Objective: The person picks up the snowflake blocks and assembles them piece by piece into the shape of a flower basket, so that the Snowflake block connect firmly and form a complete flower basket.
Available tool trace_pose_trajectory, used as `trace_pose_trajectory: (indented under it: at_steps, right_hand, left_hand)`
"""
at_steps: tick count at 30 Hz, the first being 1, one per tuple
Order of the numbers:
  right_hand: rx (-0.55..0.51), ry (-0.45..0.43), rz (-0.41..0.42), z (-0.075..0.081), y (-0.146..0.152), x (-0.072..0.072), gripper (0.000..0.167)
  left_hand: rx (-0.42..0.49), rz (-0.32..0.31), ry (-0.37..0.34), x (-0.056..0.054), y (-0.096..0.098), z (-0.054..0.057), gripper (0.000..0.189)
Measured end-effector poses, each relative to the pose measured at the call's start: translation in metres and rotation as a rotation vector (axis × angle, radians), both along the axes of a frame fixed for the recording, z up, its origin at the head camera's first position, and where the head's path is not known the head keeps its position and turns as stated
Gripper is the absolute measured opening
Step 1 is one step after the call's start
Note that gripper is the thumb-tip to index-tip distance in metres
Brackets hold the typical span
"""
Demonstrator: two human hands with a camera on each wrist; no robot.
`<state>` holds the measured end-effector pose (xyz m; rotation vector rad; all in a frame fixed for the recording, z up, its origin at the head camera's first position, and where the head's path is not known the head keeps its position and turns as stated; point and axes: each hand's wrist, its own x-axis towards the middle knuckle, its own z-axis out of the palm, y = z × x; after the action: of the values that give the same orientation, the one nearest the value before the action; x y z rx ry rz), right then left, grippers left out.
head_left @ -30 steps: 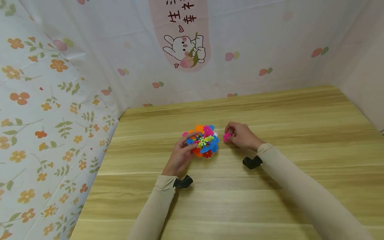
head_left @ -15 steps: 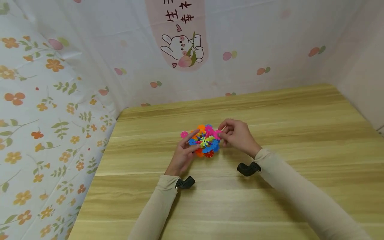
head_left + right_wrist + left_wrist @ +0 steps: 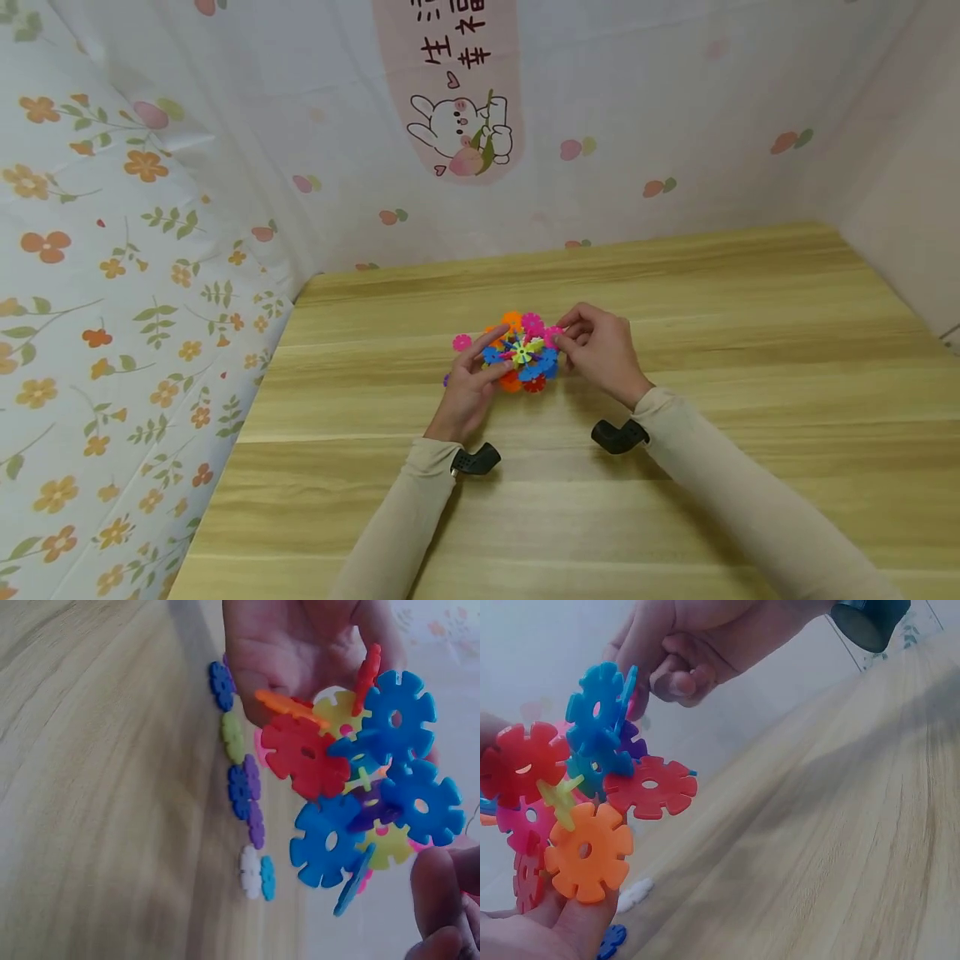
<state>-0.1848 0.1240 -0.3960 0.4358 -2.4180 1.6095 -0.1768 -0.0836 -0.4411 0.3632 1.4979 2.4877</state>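
Evidently, the cluster [image 3: 522,353] is held by the half-curled left hand [image 3: 469,393], a pink disc [image 3: 552,336] pinched by the right hand [image 3: 603,352]; either could be dislodged (by overpushing).

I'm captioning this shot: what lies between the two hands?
A cluster of colourful notched discs lies between them: the left hand grips one side, the right hand pinches a pink disc at the other. The head view shows this.

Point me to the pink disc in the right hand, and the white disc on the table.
Pink disc [image 3: 551,335]: head view, uncovered part of its face.
White disc [image 3: 250,871]: right wrist view, middle of its visible face.
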Motion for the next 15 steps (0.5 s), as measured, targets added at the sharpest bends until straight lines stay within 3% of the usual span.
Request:
trace_pose_trajectory:
  at_steps: [3, 8, 15]
  right_hand:
    - [-0.003, 0.019, -0.013, 0.0011, -0.0011, 0.0010, 0.010]
    - [0.012, -0.021, -0.004, -0.0005, 0.0002, 0.0007, 0.010]
    - [-0.021, -0.021, 0.051, 0.0014, 0.0014, 0.0009, 0.010]
  left_hand:
    - [0.008, 0.001, 0.009, -0.0001, 0.0015, 0.0004, 0.047]
    - [0.013, 0.009, 0.015, 0.0007, 0.0037, 0.0020, 0.047]
    - [0.039, 0.006, 0.054, 0.0004, 0.0049, 0.0030, 0.047]
